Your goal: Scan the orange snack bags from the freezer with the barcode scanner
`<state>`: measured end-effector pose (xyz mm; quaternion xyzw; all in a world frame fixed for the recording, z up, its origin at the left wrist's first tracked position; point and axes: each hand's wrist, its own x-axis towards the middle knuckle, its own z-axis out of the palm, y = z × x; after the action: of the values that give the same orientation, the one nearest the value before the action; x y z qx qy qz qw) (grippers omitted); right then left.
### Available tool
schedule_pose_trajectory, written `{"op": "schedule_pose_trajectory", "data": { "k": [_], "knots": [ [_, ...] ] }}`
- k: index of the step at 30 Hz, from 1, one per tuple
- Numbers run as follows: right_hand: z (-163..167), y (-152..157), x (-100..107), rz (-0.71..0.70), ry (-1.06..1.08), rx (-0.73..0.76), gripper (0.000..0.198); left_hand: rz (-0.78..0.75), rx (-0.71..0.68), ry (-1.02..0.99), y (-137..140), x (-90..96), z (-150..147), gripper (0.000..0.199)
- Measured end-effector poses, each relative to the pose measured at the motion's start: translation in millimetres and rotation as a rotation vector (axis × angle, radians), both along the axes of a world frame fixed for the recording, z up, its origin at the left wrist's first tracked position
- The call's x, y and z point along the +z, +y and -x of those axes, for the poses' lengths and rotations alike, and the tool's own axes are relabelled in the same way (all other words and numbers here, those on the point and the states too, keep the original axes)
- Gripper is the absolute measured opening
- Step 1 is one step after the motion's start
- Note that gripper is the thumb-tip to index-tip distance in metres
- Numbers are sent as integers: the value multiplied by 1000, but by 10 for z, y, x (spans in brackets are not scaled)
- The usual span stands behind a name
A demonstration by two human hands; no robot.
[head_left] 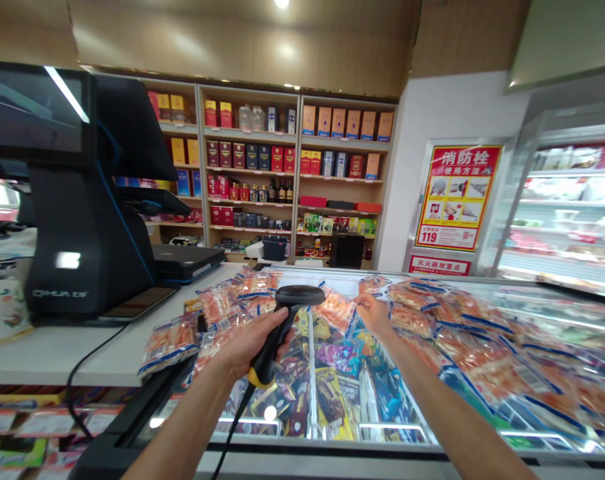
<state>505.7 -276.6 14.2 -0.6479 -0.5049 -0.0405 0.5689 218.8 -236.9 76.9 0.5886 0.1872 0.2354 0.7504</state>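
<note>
My left hand (pixel 257 340) is wrapped round the grip of a black and yellow handheld barcode scanner (pixel 272 343). Its wide black head points away from me, and a cable hangs from its lower end. Ahead and to the right, my right hand (pixel 373 312) pinches the edge of a clear plastic food packet (pixel 336 308) with orange-pink contents and a blue border. This packet is held up just over the freezer's glass top, right of the scanner head. Similar packets (pixel 422 300) are piled on the glass to the right, and another heap (pixel 219 303) lies to the left.
Under the glass of the chest freezer (pixel 309 380) lie colourful wrapped ice creams. A black checkout terminal (pixel 92 247) stands on the white counter (pixel 17 360) at the left. Shelves of boxes and bottles (pixel 252 157) line the back wall. A lit display fridge (pixel 572 207) is at the far right.
</note>
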Motion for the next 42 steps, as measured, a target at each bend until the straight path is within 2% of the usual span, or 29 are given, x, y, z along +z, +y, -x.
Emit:
{"op": "schedule_pose_trajectory", "data": {
  "k": [11, 17, 22, 24, 28, 34, 38, 42],
  "knots": [
    [-15, 21, -23, 39, 32, 0, 9, -9, 11, 3, 33, 30, 24, 28],
    [-81, 39, 30, 50, 70, 18, 11, -43, 0, 33, 67, -29, 69, 27],
    [-64, 39, 94, 126, 67, 35, 12, -57, -38, 82, 103, -90, 84, 30],
    [-77, 59, 90, 122, 53, 25, 12, -57, -2, 73, 119, -101, 97, 29],
    [-214, 112, 16, 44, 30, -203, 9, -46, 158, 61, 168, -113, 136, 31],
    [-600, 83, -150, -78, 43, -563, 19, -54, 373, 93, 246, -153, 193, 34],
    [-680, -7, -167, -31, -64, -624, 18, -44, 378, 98, 274, -165, 239, 33],
    [-504, -46, -136, 38, -279, -613, 25, -32, 423, 137, 280, -163, 296, 32]
  ]
}}
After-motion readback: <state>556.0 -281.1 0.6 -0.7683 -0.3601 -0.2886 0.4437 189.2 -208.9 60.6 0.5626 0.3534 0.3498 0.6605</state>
